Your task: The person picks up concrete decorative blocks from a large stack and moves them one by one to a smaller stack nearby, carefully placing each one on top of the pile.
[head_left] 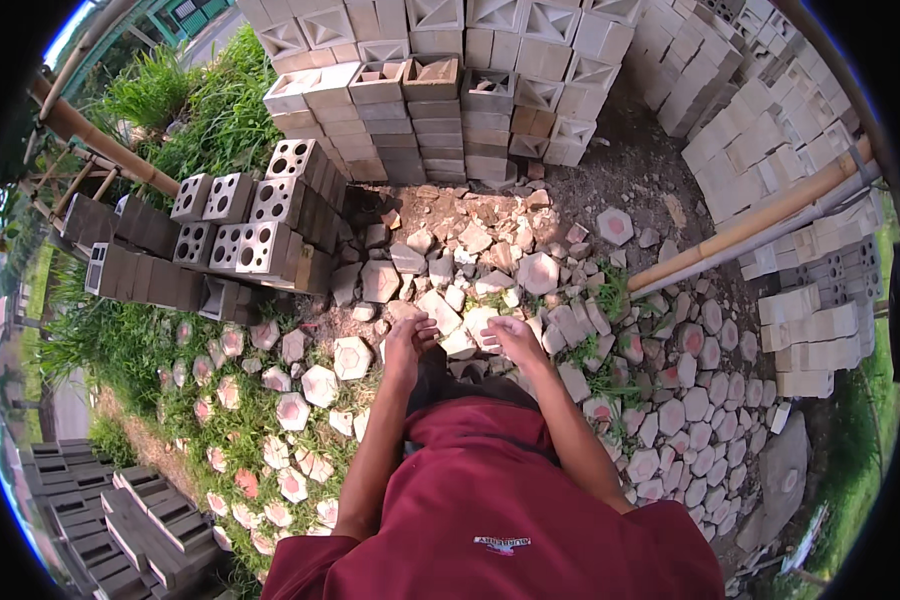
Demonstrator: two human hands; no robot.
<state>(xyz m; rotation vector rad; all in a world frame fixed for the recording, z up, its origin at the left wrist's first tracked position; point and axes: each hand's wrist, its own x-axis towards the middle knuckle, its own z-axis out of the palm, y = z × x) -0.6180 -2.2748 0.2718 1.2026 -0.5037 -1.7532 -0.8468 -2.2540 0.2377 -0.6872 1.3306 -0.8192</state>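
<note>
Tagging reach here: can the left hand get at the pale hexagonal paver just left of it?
Probably, by bending down: the left hand looks empty and nothing covers the low-lying paver.

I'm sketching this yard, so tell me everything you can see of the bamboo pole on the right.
The bamboo pole is long, round and tan, with joints along it and no obvious break. In this fisheye picture it slants from lower left to upper right, passing in front of pale stacked blocks. Its lower end comes down near a tuft of grass. A grey pole runs close along its lower side; whether they touch is unclear.
</note>
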